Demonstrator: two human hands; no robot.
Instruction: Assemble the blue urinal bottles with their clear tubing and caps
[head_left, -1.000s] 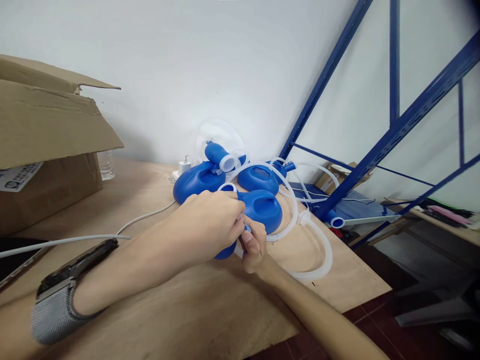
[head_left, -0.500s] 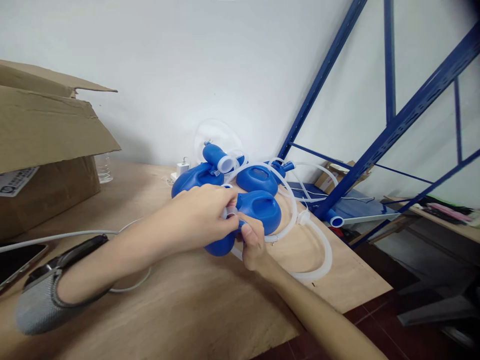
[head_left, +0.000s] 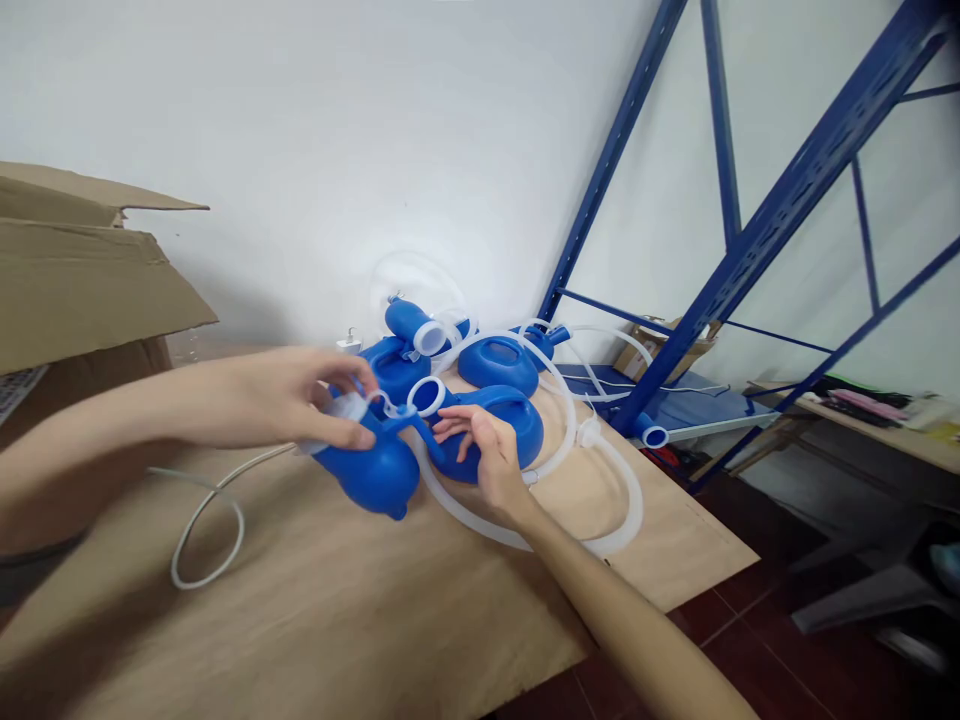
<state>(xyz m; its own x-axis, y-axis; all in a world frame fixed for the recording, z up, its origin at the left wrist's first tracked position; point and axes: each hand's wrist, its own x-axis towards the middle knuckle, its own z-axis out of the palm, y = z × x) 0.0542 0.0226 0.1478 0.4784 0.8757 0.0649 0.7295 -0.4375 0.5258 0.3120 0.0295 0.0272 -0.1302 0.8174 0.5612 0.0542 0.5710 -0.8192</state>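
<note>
Between the thumb and fingers of my left hand [head_left: 307,395] is a blue bulb-shaped plastic urinal piece [head_left: 375,475], tilted, with a small nub at its lower end. A translucent cap [head_left: 346,405] shows at its top, under my fingers. My right hand [head_left: 487,460] has its fingers loosely spread and holds nothing visible. It is in front of a blue urinal bottle [head_left: 517,425] lying on its side, with a moulded handle and a white-rimmed mouth [head_left: 418,397]. Whether the right fingers touch the bottle or the blue strap beside them, I cannot tell.
More blue bottles [head_left: 499,365] lie behind, one topped by a blue piece with a white opening [head_left: 431,338]. Clear hose [head_left: 634,490] loops over the wooden table [head_left: 315,620]. A cardboard box [head_left: 82,270] stands left; a blue metal rack [head_left: 720,290] rises right. A white cable [head_left: 180,560] curls nearby.
My hands, close together before, are now apart. My left hand has moved left with the blue urinal piece, while the right hand's fingers have opened. The view has shifted slightly.
</note>
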